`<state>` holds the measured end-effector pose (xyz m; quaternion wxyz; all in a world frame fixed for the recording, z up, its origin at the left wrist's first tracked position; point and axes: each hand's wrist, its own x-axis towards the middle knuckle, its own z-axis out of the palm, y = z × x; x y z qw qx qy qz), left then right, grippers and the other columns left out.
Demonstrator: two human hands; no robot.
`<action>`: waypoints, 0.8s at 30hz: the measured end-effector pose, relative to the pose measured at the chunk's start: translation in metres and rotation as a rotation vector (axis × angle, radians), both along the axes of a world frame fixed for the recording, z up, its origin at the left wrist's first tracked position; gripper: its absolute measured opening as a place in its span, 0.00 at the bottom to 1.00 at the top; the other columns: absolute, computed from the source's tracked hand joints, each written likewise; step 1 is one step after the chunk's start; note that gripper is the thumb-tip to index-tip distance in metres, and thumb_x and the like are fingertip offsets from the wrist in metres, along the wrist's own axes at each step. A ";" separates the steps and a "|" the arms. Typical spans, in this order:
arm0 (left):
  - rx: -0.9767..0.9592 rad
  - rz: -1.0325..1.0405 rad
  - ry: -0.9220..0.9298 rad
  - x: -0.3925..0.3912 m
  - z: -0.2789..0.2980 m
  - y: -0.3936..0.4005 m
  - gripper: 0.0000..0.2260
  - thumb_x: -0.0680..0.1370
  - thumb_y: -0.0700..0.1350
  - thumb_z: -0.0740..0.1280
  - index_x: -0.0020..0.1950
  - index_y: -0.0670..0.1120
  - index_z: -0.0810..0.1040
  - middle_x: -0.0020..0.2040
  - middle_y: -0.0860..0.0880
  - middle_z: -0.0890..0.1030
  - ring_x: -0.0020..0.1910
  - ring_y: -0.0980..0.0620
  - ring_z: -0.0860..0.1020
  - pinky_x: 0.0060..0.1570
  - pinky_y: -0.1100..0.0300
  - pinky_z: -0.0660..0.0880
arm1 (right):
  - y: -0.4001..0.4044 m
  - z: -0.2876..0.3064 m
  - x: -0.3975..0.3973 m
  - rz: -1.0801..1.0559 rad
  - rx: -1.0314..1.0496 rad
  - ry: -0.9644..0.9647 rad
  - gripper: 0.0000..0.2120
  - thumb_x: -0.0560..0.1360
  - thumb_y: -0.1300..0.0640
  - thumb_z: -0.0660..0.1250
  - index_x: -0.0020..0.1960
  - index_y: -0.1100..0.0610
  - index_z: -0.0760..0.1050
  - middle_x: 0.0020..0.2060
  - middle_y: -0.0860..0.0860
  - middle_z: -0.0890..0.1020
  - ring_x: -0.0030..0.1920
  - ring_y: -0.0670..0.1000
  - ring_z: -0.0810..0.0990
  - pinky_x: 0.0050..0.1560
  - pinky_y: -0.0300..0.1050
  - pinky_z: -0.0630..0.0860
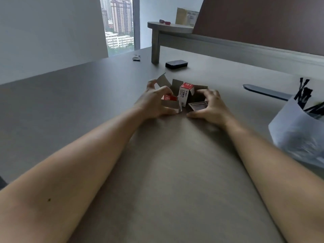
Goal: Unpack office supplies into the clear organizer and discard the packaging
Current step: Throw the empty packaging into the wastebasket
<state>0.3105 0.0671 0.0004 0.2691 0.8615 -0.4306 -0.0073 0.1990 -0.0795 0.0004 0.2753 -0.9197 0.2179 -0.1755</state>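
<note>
Several small red-and-white cardboard boxes [185,92] with open brown flaps lie in a cluster on the grey desk [166,172], far out in front of me. My left hand [154,102] curls around the left side of the cluster, fingers on a flattened red box [169,98]. My right hand [211,106] cups the right side, fingers over a flat printed piece of packaging [198,106]. The clear organizer [296,135] stands at the right edge, holding several black items [304,95].
A black rectangular case [176,64] lies beyond the boxes. A small crumpled wrapper [136,57] sits further back left. A raised shelf [171,28] with a leg stands behind, carrying a yellowish box [186,18]. A dark oval cable slot [266,92] is at right.
</note>
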 end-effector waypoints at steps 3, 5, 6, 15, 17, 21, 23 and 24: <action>-0.065 0.016 -0.001 0.002 0.001 0.007 0.25 0.66 0.49 0.74 0.61 0.45 0.73 0.71 0.41 0.57 0.65 0.40 0.69 0.65 0.59 0.64 | 0.001 0.000 -0.001 -0.041 -0.053 -0.001 0.34 0.64 0.53 0.75 0.66 0.60 0.67 0.65 0.58 0.65 0.67 0.55 0.64 0.66 0.42 0.61; -0.115 0.040 0.000 0.002 0.001 0.013 0.23 0.66 0.48 0.74 0.59 0.42 0.75 0.68 0.41 0.63 0.62 0.42 0.71 0.62 0.62 0.66 | 0.004 0.000 -0.003 -0.059 -0.084 -0.005 0.33 0.64 0.52 0.74 0.65 0.60 0.68 0.65 0.59 0.65 0.67 0.57 0.64 0.67 0.43 0.60; -0.131 0.053 -0.001 0.002 0.001 0.017 0.23 0.67 0.48 0.73 0.58 0.41 0.75 0.66 0.41 0.66 0.60 0.43 0.73 0.60 0.62 0.66 | 0.007 0.001 -0.004 -0.071 -0.093 -0.009 0.33 0.65 0.51 0.74 0.66 0.60 0.67 0.65 0.59 0.65 0.67 0.58 0.63 0.67 0.44 0.60; -0.229 0.146 -0.019 -0.006 0.003 0.033 0.23 0.69 0.50 0.71 0.60 0.40 0.75 0.59 0.41 0.74 0.55 0.44 0.73 0.48 0.62 0.64 | 0.018 0.009 -0.025 -0.120 -0.040 -0.050 0.31 0.67 0.49 0.72 0.63 0.61 0.67 0.64 0.59 0.65 0.65 0.58 0.65 0.67 0.46 0.62; -0.243 0.173 -0.018 -0.010 0.008 0.046 0.22 0.69 0.49 0.71 0.59 0.40 0.75 0.59 0.41 0.74 0.55 0.44 0.73 0.48 0.62 0.64 | 0.025 0.011 -0.026 -0.105 -0.021 -0.053 0.30 0.67 0.49 0.72 0.63 0.61 0.68 0.63 0.59 0.65 0.65 0.58 0.66 0.67 0.46 0.63; -0.285 0.263 -0.028 -0.020 0.017 0.095 0.22 0.69 0.50 0.71 0.58 0.40 0.76 0.58 0.40 0.75 0.54 0.44 0.73 0.47 0.62 0.64 | 0.061 0.016 -0.028 -0.043 -0.006 -0.056 0.30 0.67 0.49 0.72 0.63 0.61 0.68 0.63 0.59 0.66 0.65 0.57 0.66 0.66 0.46 0.64; -0.308 0.319 -0.035 -0.029 0.020 0.130 0.21 0.69 0.50 0.71 0.58 0.40 0.76 0.57 0.40 0.75 0.53 0.44 0.73 0.46 0.62 0.64 | 0.088 0.018 -0.030 0.003 -0.005 -0.063 0.30 0.67 0.49 0.72 0.63 0.61 0.68 0.62 0.58 0.66 0.64 0.57 0.67 0.65 0.47 0.65; -0.324 0.346 -0.035 -0.035 0.021 0.149 0.21 0.69 0.50 0.71 0.58 0.40 0.75 0.57 0.40 0.75 0.54 0.44 0.74 0.46 0.62 0.65 | 0.103 0.019 -0.031 0.026 -0.011 -0.063 0.30 0.67 0.49 0.72 0.62 0.61 0.68 0.62 0.58 0.66 0.63 0.57 0.67 0.65 0.48 0.66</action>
